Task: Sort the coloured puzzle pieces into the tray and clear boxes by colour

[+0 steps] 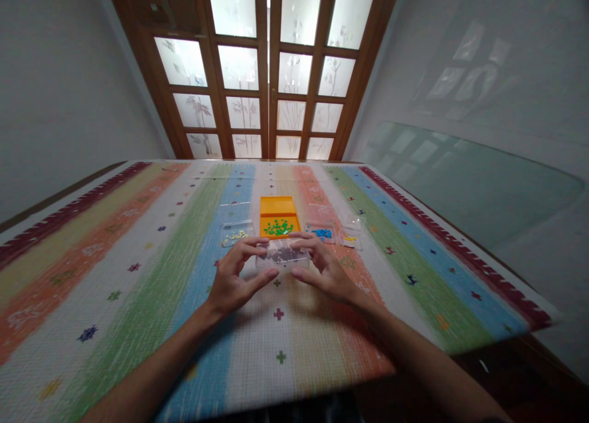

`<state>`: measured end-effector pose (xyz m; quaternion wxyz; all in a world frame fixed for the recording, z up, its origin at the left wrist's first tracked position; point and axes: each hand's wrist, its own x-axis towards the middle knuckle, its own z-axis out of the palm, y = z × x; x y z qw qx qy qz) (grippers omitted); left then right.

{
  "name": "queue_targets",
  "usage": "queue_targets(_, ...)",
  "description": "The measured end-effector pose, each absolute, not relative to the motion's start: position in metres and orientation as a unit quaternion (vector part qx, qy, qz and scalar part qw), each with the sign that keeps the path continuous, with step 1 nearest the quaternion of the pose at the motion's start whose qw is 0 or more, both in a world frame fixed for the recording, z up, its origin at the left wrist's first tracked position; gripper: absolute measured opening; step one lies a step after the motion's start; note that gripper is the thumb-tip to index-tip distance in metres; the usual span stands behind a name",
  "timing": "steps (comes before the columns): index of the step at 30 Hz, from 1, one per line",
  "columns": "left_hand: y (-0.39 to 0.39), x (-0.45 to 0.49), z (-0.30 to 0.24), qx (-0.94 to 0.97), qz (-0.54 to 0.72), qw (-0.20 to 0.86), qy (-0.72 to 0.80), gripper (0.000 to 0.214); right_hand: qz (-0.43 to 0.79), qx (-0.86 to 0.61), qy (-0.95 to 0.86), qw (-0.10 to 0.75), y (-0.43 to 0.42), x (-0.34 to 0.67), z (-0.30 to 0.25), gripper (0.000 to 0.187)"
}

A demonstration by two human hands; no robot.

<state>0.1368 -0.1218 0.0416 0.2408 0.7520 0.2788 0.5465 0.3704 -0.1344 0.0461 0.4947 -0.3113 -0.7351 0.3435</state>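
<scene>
A clear plastic box [281, 260] with small dark pieces inside is held between both hands, near the middle of the table. My left hand [237, 275] grips its left end, thumb along the near side and fingers over the far side. On the right end, my right hand [324, 268] has the same kind of grip. Just beyond the box stands an open orange case [276, 205] with small green pieces [278, 227] in it. Whether the clear box's lid is fully closed cannot be made out.
Left of the orange case, an open clear box holds pale yellow pieces [237, 236]. To its right are clear boxes with blue pieces [322, 233] and yellow pieces [350, 239]. A striped tablecloth [138, 300] covers the table. Paned doors [269, 91] stand behind.
</scene>
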Motion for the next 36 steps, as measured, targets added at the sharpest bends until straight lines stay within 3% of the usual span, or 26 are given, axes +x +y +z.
queue_targets(5,-0.119,0.134,0.047,0.797,0.509,0.170,0.277,0.030,0.251,-0.353,-0.783,0.445,-0.128,0.380,0.044,0.050)
queue_targets(9,-0.112,0.132,0.040,0.835,0.464,0.144,0.258,0.047,0.206,-0.374,-0.807,0.407,-0.122,0.388,0.037,0.058)
queue_targets(15,-0.105,0.132,0.023,0.850,0.389,0.202,0.292,0.053,0.244,-0.398,-0.823,0.323,-0.115,0.394,0.031,0.058)
queue_targets(23,-0.105,0.132,0.017,0.850,0.336,0.244,0.323,0.052,0.253,-0.412,-0.822,0.300,-0.114,0.395,0.026,0.065)
queue_targets(28,-0.102,0.126,0.022,0.864,0.326,0.229,0.308,0.058,0.237,-0.423,-0.829,0.279,-0.114,0.395,0.025,0.059)
queue_targets(33,-0.082,0.094,0.045,0.848,0.381,0.144,0.340,0.059,0.238,-0.428,-0.831,0.262,-0.115,0.395,0.029,0.057)
queue_targets(36,-0.059,0.066,0.049,0.810,0.414,0.106,0.402,0.079,0.235,-0.432,-0.831,0.260,-0.116,0.394,0.031,0.058)
